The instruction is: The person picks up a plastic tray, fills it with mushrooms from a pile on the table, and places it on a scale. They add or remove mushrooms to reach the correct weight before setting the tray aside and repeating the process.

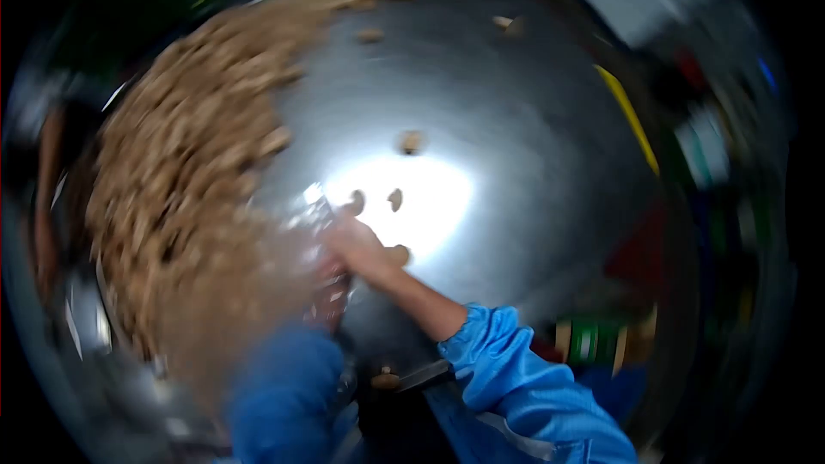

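Note:
Both my hands meet low in the middle of the head view, at the edge of a large heap of tan, oblong pieces (185, 120) that look like nuts in their shells. Shiny clear plastic (311, 206), perhaps a bag, lies against my right hand (354, 245), whose fingers are smeared by motion. Just below it, my left hand (331, 296) is blurred and partly covered by the glossy plastic. Neither hand's grip can be made out. A few loose pieces (395, 199) lie beside my right hand on the metal table (533, 172).
A brown blur covers the heap left of my hands. Single pieces (411, 142) are scattered farther up the metal surface. Yellow tape (630, 119) marks the right edge, with a green box (593, 342) below it. At far left, another person's arm (47, 198) shows.

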Demonstrator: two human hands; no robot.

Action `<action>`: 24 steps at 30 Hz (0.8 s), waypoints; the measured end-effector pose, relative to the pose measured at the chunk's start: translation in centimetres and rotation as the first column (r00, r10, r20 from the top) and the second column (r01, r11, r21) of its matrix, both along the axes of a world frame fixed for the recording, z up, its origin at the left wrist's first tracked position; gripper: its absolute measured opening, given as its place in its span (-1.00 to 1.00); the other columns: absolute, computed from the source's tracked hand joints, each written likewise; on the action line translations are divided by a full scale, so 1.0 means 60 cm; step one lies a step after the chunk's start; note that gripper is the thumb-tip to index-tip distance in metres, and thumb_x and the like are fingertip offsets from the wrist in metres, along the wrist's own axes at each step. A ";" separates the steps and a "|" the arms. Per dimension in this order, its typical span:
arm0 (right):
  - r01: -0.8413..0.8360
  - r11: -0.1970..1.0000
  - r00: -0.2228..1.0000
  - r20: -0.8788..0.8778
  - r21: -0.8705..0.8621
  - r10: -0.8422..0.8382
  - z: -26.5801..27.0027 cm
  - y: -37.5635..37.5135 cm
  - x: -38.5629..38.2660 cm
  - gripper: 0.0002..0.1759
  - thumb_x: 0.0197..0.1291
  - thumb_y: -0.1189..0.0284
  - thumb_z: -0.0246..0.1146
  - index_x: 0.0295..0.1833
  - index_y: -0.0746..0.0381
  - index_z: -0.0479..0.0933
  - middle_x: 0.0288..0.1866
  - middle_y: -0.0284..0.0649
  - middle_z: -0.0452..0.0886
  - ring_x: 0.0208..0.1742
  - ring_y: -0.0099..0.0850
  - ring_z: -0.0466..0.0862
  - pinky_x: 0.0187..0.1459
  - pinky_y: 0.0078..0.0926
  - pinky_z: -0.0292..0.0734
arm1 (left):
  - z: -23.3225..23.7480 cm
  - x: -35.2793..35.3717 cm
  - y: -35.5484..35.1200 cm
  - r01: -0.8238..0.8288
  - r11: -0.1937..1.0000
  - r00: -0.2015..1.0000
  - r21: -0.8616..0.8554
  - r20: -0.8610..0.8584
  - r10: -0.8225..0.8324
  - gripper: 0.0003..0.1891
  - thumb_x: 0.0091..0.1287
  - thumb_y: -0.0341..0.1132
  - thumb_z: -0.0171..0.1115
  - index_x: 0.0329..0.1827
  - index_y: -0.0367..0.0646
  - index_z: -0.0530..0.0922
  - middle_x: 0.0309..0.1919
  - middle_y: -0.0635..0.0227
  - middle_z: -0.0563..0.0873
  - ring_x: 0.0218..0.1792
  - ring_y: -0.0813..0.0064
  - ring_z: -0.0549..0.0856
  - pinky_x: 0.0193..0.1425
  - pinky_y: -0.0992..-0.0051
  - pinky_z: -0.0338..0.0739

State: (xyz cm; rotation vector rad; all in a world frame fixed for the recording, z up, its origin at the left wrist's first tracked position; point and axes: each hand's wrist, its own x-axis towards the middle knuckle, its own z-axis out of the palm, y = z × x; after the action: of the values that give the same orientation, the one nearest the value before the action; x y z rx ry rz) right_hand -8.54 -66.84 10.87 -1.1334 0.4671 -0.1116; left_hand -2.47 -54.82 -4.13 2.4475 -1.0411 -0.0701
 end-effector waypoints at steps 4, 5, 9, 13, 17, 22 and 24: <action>0.324 0.945 0.946 -0.022 0.050 -0.323 -0.014 0.084 -0.155 -0.39 0.40 0.50 0.06 0.51 0.23 0.08 -0.02 0.00 0.63 -0.30 -0.25 0.75 -0.30 -0.39 0.74 | -0.058 0.054 0.007 0.092 0.989 0.993 -0.113 0.083 -0.083 -0.53 0.28 -0.21 0.22 0.20 -0.26 0.45 0.08 0.02 0.59 0.00 0.14 0.62 0.06 0.26 0.54; 0.403 0.902 0.915 -0.034 0.152 -0.403 -0.018 0.118 -0.190 -0.39 0.41 0.48 0.06 0.52 0.22 0.07 0.00 0.01 0.63 -0.31 -0.23 0.75 -0.30 -0.38 0.74 | -0.075 0.069 0.004 0.108 0.982 0.991 -0.156 0.097 -0.094 -0.53 0.28 -0.21 0.22 0.20 -0.26 0.45 0.08 0.02 0.59 0.00 0.14 0.62 0.06 0.26 0.54; 0.635 0.709 0.766 -0.130 0.306 -0.630 -0.053 0.250 -0.276 -0.38 0.41 0.50 0.04 0.53 0.19 0.04 -0.02 0.04 0.63 -0.32 -0.21 0.75 -0.34 -0.40 0.75 | -0.108 0.095 -0.014 0.041 0.870 0.919 -0.492 -0.323 -0.227 -0.56 0.33 -0.21 0.19 0.18 -0.29 0.46 0.07 0.04 0.61 0.01 0.20 0.61 0.08 0.31 0.52; 0.833 0.553 0.550 -0.093 -0.008 -0.830 -0.020 0.315 -0.348 -0.42 0.42 0.54 0.01 0.51 0.16 0.07 -0.05 0.01 0.64 -0.38 -0.30 0.74 -0.44 -0.48 0.71 | 0.090 -0.018 0.035 -0.229 0.856 0.109 -0.463 -0.886 -0.450 -0.47 0.48 0.03 0.01 0.21 -0.30 0.48 0.10 0.09 0.61 0.08 0.25 0.61 0.18 0.39 0.49; 0.919 0.392 0.391 0.041 0.036 -0.919 0.006 0.346 -0.374 -0.40 0.40 0.60 -0.03 0.51 0.13 0.07 -0.13 -0.07 0.65 -0.44 -0.43 0.73 -0.48 -0.56 0.67 | 0.141 -0.116 0.141 -0.020 0.900 -0.345 -0.435 -0.842 -0.414 -0.33 0.49 0.22 -0.14 0.23 -0.27 0.48 0.10 0.04 0.61 0.08 0.26 0.61 0.07 0.38 0.56; 0.877 0.440 0.460 0.070 -0.195 -0.885 0.044 0.420 -0.394 -0.39 0.36 0.63 -0.07 0.50 0.14 0.09 -0.24 -0.13 0.62 -0.48 -0.46 0.70 -0.48 -0.55 0.63 | 0.189 -0.209 0.245 0.375 0.874 -0.097 -0.308 -0.951 -0.294 -0.60 0.51 -0.11 0.04 0.12 -0.31 0.51 -0.11 0.07 0.69 -0.25 0.35 0.67 -0.24 0.45 0.55; 0.840 0.518 0.521 -0.028 -0.164 -0.853 0.054 0.448 -0.411 -0.40 0.36 0.60 -0.08 0.50 0.15 0.10 -0.29 -0.13 0.61 -0.49 -0.42 0.69 -0.45 -0.51 0.61 | 0.189 -0.225 0.270 0.376 0.890 -0.080 -0.259 -0.966 -0.247 -0.64 0.53 -0.18 0.02 0.08 -0.36 0.51 -0.26 0.10 0.73 -0.46 0.45 0.70 -0.46 0.59 0.54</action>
State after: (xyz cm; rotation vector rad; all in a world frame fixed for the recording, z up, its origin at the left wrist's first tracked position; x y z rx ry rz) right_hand -33.21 -39.97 14.10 -0.9394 1.1152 -0.9801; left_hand -15.96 -38.63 7.21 1.3034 -0.7554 -1.8216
